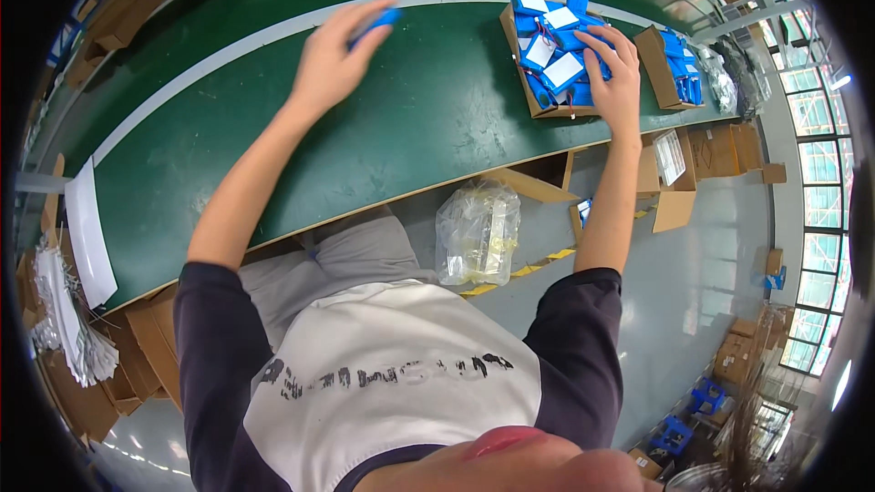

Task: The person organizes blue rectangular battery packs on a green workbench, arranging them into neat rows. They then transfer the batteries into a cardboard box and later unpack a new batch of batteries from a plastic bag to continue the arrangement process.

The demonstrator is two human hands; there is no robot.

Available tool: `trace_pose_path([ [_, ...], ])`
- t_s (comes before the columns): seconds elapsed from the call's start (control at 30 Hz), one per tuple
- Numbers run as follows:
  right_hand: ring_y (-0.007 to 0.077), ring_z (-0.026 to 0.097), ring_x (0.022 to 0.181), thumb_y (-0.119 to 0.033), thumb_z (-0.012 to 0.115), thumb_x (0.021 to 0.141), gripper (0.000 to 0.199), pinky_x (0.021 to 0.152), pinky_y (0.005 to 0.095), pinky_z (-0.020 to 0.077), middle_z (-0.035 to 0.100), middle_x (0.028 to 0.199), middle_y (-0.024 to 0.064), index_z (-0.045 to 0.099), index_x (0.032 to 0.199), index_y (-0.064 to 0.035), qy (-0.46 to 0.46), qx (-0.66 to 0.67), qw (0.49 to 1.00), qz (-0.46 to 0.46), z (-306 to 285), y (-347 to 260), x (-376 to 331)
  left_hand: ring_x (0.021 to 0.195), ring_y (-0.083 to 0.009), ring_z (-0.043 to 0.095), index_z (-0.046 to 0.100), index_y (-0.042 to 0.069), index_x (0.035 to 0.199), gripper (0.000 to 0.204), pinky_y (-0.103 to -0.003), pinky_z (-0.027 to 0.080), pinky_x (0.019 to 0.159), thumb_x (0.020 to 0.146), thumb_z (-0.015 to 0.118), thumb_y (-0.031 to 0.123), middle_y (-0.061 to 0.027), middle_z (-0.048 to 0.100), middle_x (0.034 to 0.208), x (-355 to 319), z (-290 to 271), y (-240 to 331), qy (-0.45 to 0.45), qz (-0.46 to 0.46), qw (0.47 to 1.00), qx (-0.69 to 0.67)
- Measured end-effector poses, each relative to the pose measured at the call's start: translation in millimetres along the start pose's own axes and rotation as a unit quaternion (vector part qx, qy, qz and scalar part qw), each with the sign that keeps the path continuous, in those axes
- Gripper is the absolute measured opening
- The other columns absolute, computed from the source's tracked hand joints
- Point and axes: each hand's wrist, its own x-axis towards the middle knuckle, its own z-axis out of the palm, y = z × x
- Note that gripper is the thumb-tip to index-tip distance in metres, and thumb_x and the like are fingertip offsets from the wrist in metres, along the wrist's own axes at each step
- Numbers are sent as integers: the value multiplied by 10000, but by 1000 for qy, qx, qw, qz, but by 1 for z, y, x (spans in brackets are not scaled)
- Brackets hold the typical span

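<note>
My left hand [330, 62] is raised over the far middle of the green table [428, 109]. Its fingers close around a blue wrapped battery pack [377, 24], which is partly hidden and slightly blurred. To the right, my right hand [616, 80] reaches over a cardboard box [533, 97] heaped with blue battery packs [563, 71]. Its fingers are spread and bent down onto the packs at the box's right side; nothing is visibly gripped. Several packs carry white labels, and thin red and dark wires stick out among them.
A second cardboard box [658, 71] of blue packs stands farther right, beside clear plastic bags [720, 80]. Below the table edge are a clear bag [478, 232] and open cartons [674, 205]. A white sheet [89, 237] lies at the table's left end.
</note>
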Motion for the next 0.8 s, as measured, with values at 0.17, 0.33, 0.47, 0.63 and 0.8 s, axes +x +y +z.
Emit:
trace_pose_path([
  [0.17,286,593,1197,-141,608,1053,208,1061,422,452,661,1226,144,724,1173,-17,286,-22,937,197,28,-15,-43,934,-212,739,729,146,1317,384,-349,598,787,966,764,300,-92,740,1093,77,129,27,19,10,981,-194],
  [0.33,272,535,1306,-309,406,1155,417,1143,421,409,548,1355,149,514,1397,12,432,168,767,443,50,1,-80,945,-274,770,744,29,1230,382,-376,610,833,972,742,311,-174,776,1085,132,192,47,27,16,963,-267],
  [0.47,270,485,1359,-340,350,1170,451,1180,408,366,487,1425,158,446,1455,-4,460,163,719,494,59,-7,-80,985,-289,763,750,30,1233,416,-381,600,886,982,722,360,-165,771,1103,194,202,46,-31,72,974,-212],
  [0.63,253,456,1380,-326,338,1173,449,1204,402,321,458,1474,172,406,1486,-11,414,213,715,521,56,-14,-85,965,-305,740,773,84,1202,380,-417,596,886,962,716,374,-157,749,1085,240,219,68,-184,105,973,-84],
  [0.8,249,475,1426,-277,377,1174,425,1218,389,361,464,1537,187,399,1514,-24,418,378,631,533,44,-12,-100,1127,-336,658,776,88,1170,312,-466,542,976,968,709,316,-112,746,1145,242,270,73,-286,210,926,130],
])
